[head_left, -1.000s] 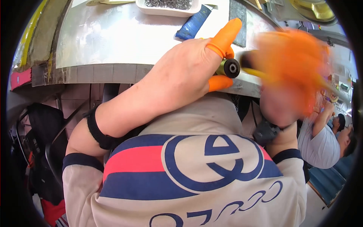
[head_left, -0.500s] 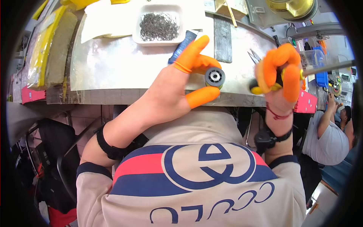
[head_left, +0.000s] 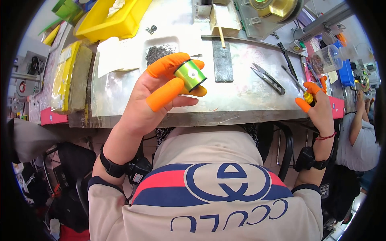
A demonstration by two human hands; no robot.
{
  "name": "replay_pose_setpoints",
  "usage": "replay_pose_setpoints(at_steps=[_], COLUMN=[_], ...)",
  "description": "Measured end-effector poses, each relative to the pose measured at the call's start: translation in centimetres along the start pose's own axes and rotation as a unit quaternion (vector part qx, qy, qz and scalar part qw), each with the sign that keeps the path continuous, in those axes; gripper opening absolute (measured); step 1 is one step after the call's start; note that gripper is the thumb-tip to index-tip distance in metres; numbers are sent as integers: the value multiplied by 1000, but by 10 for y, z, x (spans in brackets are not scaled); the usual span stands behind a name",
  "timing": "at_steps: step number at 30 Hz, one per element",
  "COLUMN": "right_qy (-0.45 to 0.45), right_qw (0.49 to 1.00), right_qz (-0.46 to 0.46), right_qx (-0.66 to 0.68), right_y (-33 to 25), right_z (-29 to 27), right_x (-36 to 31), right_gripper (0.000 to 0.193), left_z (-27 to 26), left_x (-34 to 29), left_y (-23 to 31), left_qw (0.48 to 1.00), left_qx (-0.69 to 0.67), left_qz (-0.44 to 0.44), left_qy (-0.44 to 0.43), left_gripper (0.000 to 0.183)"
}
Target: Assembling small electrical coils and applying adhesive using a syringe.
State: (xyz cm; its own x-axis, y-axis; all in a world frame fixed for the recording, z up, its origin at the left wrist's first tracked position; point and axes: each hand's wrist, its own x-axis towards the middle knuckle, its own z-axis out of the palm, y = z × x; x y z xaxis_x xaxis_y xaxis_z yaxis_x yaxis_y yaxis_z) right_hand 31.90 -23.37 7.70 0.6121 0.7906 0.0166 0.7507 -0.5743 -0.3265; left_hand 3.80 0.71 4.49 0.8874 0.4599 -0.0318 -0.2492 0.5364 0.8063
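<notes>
My left hand, with orange finger cots on it, is raised over the near left part of the table. It grips a shiny green spool with dark end rims and a small white label, held tilted between thumb and fingers. At the table's right front, my right hand has its orange-tipped thumb and fingers spread apart. Between them lies the yellow and black handle of a screwdriver, its shaft pointing up and left. My palm partly hides the handle end.
A white tray of small dark rings stands behind my left hand. Black-handled thread snips and a dark sharpening stone lie on the table. A yellow bin is at the far left. Another person sits at right.
My right hand has moved right and its fingers have spread around the screwdriver handle; the shaft has swung to point up-left. My left hand has turned the spool, showing its green side. The view has shifted.
</notes>
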Motion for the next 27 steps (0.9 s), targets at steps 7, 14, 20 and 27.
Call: replay_pose_setpoints(at_steps=[7, 14, 20, 27], right_qy=[15, 2, 19, 32], right_qw=[996, 986, 977, 962], right_qz=[-6, -14, -70, -50], right_qx=[-85, -168, -200, -267], right_y=[44, 66, 55, 53], right_z=[-15, -12, -5, 1], right_x=[10, 30, 41, 46], right_gripper=[35, 32, 30, 28], left_z=[15, 18, 15, 28], left_x=[8, 13, 13, 13], left_y=[2, -1, -1, -8], left_qw=[994, 997, 995, 945], left_qx=[100, 72, 96, 319], left_qz=[28, 7, -4, 69], left_qy=[26, 1, -15, -9], left_gripper=[63, 56, 56, 55])
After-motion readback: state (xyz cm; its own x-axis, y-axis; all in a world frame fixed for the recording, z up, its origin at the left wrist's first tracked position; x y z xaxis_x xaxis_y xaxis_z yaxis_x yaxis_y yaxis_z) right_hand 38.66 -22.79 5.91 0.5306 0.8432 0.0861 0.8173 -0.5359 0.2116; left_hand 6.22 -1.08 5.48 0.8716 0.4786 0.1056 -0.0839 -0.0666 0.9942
